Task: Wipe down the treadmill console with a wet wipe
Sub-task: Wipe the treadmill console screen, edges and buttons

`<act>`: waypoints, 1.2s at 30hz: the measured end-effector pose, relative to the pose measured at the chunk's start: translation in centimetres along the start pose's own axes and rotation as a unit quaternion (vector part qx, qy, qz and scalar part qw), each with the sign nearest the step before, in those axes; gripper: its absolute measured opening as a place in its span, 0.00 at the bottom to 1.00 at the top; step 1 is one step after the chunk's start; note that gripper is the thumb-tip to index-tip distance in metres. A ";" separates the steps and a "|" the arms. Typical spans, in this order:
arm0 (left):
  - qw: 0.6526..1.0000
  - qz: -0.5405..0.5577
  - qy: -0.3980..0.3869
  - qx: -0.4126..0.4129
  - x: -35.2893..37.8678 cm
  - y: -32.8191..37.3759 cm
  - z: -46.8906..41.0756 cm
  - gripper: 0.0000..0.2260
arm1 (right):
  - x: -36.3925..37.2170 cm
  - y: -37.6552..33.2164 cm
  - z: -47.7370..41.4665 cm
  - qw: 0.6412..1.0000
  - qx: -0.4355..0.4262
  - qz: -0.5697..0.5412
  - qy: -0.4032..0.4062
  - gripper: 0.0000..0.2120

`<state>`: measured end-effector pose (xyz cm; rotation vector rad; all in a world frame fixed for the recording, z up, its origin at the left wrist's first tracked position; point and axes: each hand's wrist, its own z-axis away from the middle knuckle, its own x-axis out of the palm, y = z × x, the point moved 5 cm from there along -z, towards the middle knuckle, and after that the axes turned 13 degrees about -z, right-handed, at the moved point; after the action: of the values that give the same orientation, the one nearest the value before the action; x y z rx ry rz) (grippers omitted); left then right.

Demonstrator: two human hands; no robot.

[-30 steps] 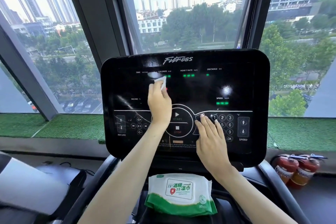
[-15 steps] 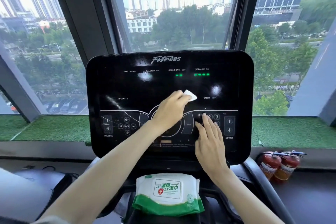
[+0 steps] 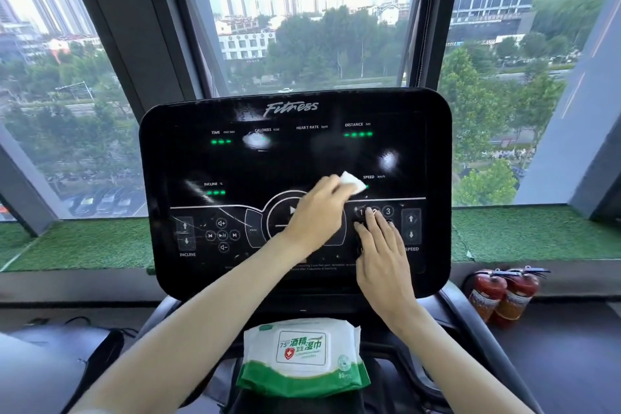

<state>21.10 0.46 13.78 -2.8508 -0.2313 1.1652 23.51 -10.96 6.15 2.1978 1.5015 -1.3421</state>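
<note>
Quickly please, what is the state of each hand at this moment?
Left hand: grips the wet wipe against the console.
Right hand: open, lying flat on the number keys.

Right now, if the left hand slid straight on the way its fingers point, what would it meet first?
The left hand, holding the wet wipe, points up and right across the console; it would probably reach the SPEED label first. The right hand lies lower, off that line.

Tall windows [image 3: 304, 3] fill the upper frame, daylight on trees [image 3: 477, 104] and towers [image 3: 50, 0]; green turf sill [image 3: 84, 242] below; fire extinguishers [image 3: 500, 296] lower right.
</note>
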 end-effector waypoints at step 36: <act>0.999 0.022 -0.025 -0.003 1.3 3.4 0.6 0.16 | -0.3 2.2 2.4 0.999 0.022 -0.014 0.028 0.23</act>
<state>22.01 -2.68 12.04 -2.8483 -0.1757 1.2484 23.88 -13.61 4.27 2.2662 1.5426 -1.3455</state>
